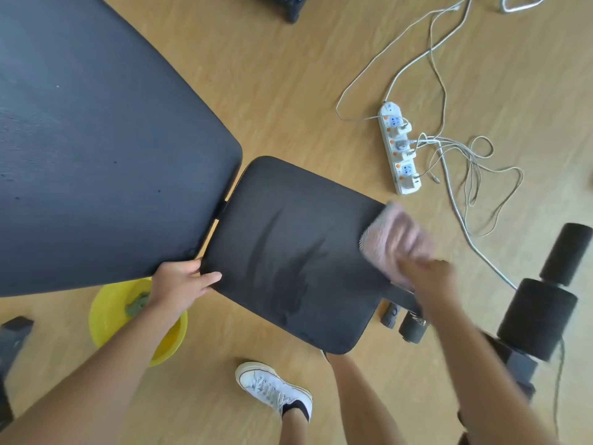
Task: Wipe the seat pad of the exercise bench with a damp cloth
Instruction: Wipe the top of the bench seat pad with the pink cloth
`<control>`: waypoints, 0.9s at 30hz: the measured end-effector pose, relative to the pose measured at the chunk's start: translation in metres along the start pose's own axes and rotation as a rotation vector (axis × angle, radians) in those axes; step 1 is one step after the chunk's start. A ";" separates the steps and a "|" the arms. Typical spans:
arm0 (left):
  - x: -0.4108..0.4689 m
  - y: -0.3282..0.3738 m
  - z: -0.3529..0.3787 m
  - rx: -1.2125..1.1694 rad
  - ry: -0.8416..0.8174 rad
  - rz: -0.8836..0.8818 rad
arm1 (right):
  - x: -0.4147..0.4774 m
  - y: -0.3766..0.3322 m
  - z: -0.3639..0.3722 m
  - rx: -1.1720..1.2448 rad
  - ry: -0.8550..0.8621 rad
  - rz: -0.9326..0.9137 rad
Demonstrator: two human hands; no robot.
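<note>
Both forearms reach down from the camera, and the work is well under way. Left hand (179,284) grips the near-left corner of the seat pad (288,252), thumb lying on top, fingers curled over the edge beside the long back pad (96,149), bracing the bench. Right hand (428,276) presses down on a pink cloth (396,240), which sits at the pad's right edge and is blurred with motion. Dark damp streaks run across the middle of the pad, so that stretch looks covered. The strip toward the back pad and the far corner show no streaks, and I judge those are left. A yellow basin (109,313) waits on the floor below the left arm, something greenish in it.
</note>
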State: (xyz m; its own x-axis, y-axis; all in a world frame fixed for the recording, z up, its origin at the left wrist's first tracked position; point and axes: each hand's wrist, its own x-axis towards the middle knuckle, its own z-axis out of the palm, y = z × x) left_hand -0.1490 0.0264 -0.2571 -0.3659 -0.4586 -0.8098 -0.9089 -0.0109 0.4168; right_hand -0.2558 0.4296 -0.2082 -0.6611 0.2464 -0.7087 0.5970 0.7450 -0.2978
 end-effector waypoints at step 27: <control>-0.012 0.005 -0.009 0.194 0.005 0.086 | -0.172 -0.066 0.190 1.099 -0.257 0.598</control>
State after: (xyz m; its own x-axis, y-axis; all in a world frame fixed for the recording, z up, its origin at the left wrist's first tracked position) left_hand -0.1470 0.0236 -0.2419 -0.4431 -0.4546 -0.7727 -0.8961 0.1997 0.3964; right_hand -0.0952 0.2204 -0.1882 -0.1276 0.1465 -0.9809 0.9114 -0.3728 -0.1743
